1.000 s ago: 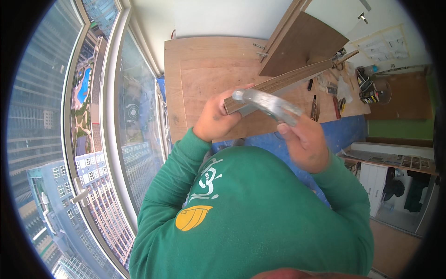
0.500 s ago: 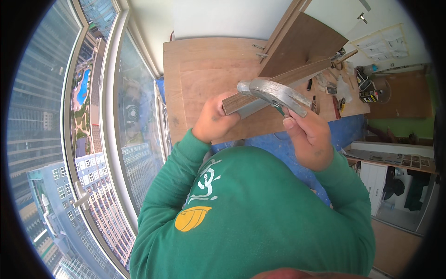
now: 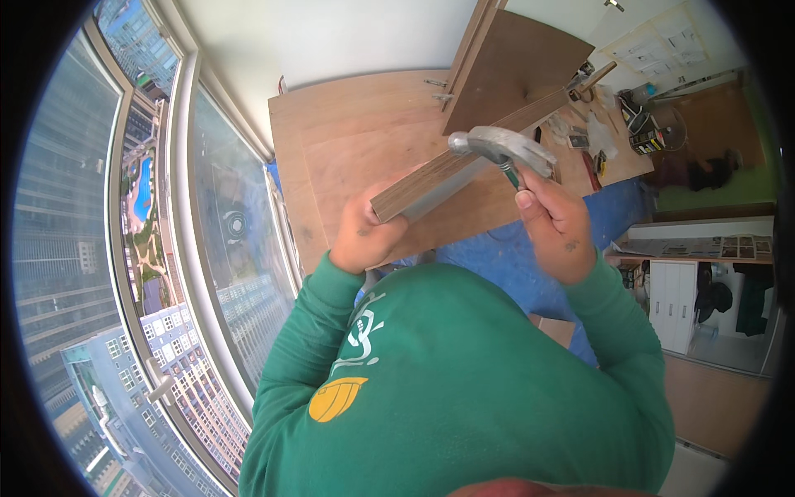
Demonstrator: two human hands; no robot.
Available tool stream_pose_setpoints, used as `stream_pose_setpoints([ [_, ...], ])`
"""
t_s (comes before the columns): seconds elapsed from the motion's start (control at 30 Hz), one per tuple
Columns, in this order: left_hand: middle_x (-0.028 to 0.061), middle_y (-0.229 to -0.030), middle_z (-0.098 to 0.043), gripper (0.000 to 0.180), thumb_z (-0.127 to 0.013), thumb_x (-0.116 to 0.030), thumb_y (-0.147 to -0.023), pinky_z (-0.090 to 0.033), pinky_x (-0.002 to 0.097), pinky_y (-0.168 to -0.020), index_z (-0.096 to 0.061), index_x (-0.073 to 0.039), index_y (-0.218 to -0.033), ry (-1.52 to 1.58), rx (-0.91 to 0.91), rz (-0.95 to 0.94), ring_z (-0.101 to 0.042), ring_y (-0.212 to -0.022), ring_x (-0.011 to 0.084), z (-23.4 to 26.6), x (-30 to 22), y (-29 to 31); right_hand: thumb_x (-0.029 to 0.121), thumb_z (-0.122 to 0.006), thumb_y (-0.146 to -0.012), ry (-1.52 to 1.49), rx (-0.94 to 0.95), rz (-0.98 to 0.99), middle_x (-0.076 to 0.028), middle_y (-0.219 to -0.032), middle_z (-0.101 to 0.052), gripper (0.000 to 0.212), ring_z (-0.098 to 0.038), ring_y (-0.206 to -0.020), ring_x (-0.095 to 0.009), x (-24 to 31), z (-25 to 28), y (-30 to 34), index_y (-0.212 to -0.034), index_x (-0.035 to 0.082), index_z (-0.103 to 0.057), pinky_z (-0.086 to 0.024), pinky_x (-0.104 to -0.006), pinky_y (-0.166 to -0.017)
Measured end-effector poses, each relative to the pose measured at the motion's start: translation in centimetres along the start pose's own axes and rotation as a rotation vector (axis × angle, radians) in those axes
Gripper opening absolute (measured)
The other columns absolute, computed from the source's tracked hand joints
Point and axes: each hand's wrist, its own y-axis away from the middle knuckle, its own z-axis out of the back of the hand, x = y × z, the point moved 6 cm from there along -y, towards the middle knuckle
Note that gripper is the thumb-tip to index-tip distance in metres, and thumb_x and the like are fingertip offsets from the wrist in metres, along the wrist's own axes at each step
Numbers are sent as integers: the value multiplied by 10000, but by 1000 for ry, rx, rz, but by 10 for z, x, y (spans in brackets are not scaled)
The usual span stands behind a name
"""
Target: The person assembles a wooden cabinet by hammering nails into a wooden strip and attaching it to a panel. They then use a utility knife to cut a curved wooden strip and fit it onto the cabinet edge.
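Observation:
In my right hand (image 3: 556,222) is a claw hammer (image 3: 502,147), gripped by its green and black handle with the metal head up and to the left. The head hangs over a long brown wooden strip (image 3: 447,176) with a grey side face; whether the two touch I cannot tell. My left hand (image 3: 366,230) is wrapped round the near end of that strip, its thumb below and the fingers partly hidden behind. From there the strip slants away to the far right across the wooden table (image 3: 348,124).
A brown panel (image 3: 513,70) stands on the table behind the strip. Bags, a red-handled tool (image 3: 590,170) and cans (image 3: 648,141) crowd the right end. Blue sheeting (image 3: 505,265) covers the floor below. A tall window (image 3: 240,224) runs along my left.
The hammer head has swung right and turned, showing more of its neck and handle. The near end of the strip and my left hand sit lower and further left in view.

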Motion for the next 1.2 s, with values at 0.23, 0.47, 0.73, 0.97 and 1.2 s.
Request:
stream_pose_setpoints([
  [0.23,129,-1351,-682,648,-493,98,-766,-450,318,-1088,-605,52,-1402,-66,-19,80,-616,-1250,183,4,5,0,135,-585,-1068,-50,0,-84,-126,-856,-616,322,-560,-766,-186,-10,4,-1,-1337,-36,-628,-481,-320,-726],
  [0.47,72,-1115,-695,582,-553,90,-767,-506,295,-891,-626,61,-1343,-90,-77,14,-638,-1010,147,4,1,-2,132,-579,-1068,-25,-6,-122,-115,-858,-598,324,-525,-754,-181,-21,7,-6,-1341,-39,-620,-466,-319,-723],
  [0.73,41,-1022,-677,536,-561,82,-780,-499,281,-822,-634,68,-1311,-70,-70,65,-617,-920,128,4,6,1,134,-571,-1069,-16,-27,-78,-83,-810,-560,343,-497,-746,-140,-17,11,-3,-1367,-32,-613,-452,-312,-696],
  [0.97,72,-1234,-709,577,-573,70,-802,-485,287,-1000,-616,59,-1377,-84,-59,114,-631,-1132,145,7,13,3,116,-587,-1057,18,-33,71,-107,-806,-597,337,-512,-715,-180,-17,-2,-1,-1353,-41,-622,-462,-318,-692],
  [1.2,70,-1250,-701,581,-579,67,-803,-471,298,-1025,-617,49,-1382,-88,-56,90,-619,-1159,150,6,14,4,112,-590,-1055,-8,-94,107,-117,-813,-614,305,-529,-710,-186,-6,5,0,-1308,-50,-642,-469,-323,-691],
])
